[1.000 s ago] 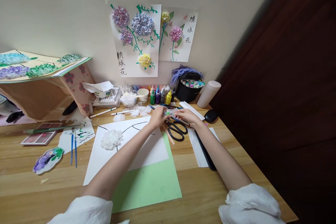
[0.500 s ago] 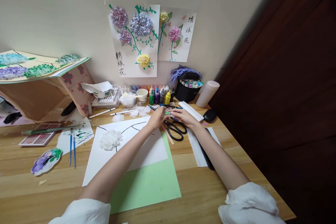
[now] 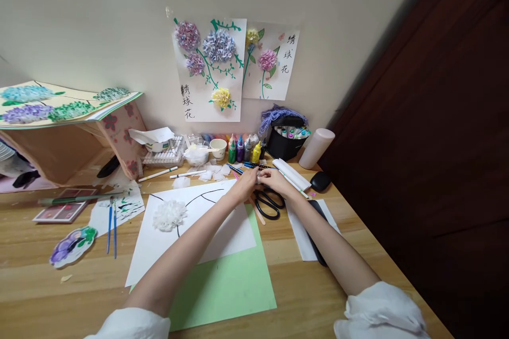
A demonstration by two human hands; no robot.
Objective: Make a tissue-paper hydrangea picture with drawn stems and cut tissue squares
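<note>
My left hand [image 3: 247,182] and my right hand [image 3: 273,179] meet past the far right corner of a white sheet [image 3: 230,241]. Both have their fingers pinched together around something small and pale, mostly covered by the fingertips. Just below the right hand lie black-handled scissors [image 3: 267,215], with a wooden craft stick [image 3: 259,214] beside them. On the white sheet, a ruffled white paper flower [image 3: 169,215] sits among thin black painted branches. A green sheet [image 3: 234,288] lies under the white one.
Paint bottles [image 3: 240,151], a paper cup [image 3: 218,148] and white paper scraps [image 3: 214,170] are at the back. A black marker case [image 3: 287,143], pale bottle [image 3: 317,149] and mouse [image 3: 320,181] stand right. Paintbrushes [image 3: 115,230] and a painted palette [image 3: 73,246] lie left.
My hands have drawn closer together, and the clear, green-tinted thing seen between them earlier is now mostly covered. A white pen now shows beside the folded paper behind my right hand. The view has shifted slightly.
</note>
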